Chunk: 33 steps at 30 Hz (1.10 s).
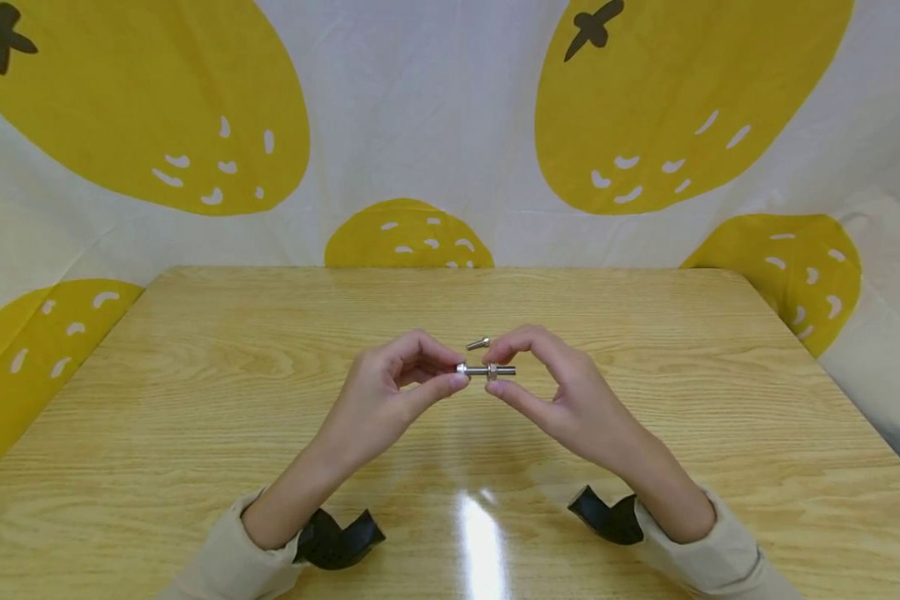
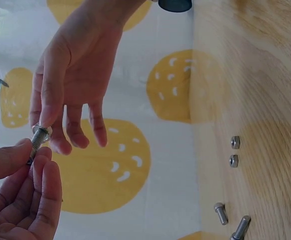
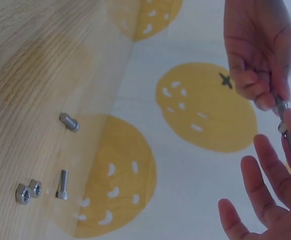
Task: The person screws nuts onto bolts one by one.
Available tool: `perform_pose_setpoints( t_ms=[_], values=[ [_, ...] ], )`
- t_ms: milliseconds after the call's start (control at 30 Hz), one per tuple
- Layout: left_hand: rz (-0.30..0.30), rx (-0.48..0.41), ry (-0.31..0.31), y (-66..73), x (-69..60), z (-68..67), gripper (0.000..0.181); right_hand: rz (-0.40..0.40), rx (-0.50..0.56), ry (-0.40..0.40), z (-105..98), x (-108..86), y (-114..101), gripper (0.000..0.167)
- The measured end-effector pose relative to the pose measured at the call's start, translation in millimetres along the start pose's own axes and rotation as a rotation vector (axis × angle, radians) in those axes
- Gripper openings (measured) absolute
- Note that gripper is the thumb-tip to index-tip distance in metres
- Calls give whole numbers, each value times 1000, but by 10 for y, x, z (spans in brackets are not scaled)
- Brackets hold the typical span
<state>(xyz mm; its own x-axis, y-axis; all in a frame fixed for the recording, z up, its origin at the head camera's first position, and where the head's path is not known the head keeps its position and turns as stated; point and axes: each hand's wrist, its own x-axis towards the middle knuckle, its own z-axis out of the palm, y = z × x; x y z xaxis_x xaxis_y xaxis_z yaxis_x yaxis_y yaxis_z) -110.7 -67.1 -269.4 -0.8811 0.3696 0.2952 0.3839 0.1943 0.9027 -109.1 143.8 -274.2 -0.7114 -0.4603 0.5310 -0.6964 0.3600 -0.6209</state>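
A silver bolt (image 1: 478,371) lies level between the two hands above the table, with a hex nut (image 1: 492,372) around its threaded shank. My left hand (image 1: 390,396) pinches the bolt's head between thumb and fingers. From the other side my right hand (image 1: 570,400) holds the nut between thumb and index finger, and the threaded end sticks out past it. In the right wrist view the remaining fingers of the right hand (image 3: 273,200) are spread away from the bolt. The left wrist view shows the nut (image 2: 45,131) at the right fingertips.
Beyond the hands, a loose bolt (image 1: 477,342) rests on the wooden table (image 1: 270,317). The right wrist view shows two bolts, one (image 3: 69,122) apart from the other (image 3: 62,186), plus two nuts (image 3: 23,194) side by side. A patterned cloth (image 1: 420,125) hangs behind the table.
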Motion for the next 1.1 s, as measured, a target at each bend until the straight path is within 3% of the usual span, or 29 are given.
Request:
perform_pose_setpoints(
  t_ms=[133, 300, 567, 700, 867, 1100],
  values=[
    [1, -5, 0, -3, -2, -2, 11, -24, -14, 21, 19, -11, 25, 20],
    [6, -12, -5, -4, -3, -1, 12, 29, -43, 15, 32, -14, 27, 7],
    [-8, -8, -7, -5, -5, -5, 12, 128, -73, -14, 4, -20, 2, 19],
    [-13, -10, -10, -1, -6, -6, 12, 79, -55, -7, 2, -13, -13, 38],
    [-4, -9, -8, 3, -3, 0, 12, -3, -12, 15, 5, -5, -20, 29],
    [7, -8, -13, 0, -3, 5, 12, 28, -25, 25, 25, -6, 6, 12]
  ],
)
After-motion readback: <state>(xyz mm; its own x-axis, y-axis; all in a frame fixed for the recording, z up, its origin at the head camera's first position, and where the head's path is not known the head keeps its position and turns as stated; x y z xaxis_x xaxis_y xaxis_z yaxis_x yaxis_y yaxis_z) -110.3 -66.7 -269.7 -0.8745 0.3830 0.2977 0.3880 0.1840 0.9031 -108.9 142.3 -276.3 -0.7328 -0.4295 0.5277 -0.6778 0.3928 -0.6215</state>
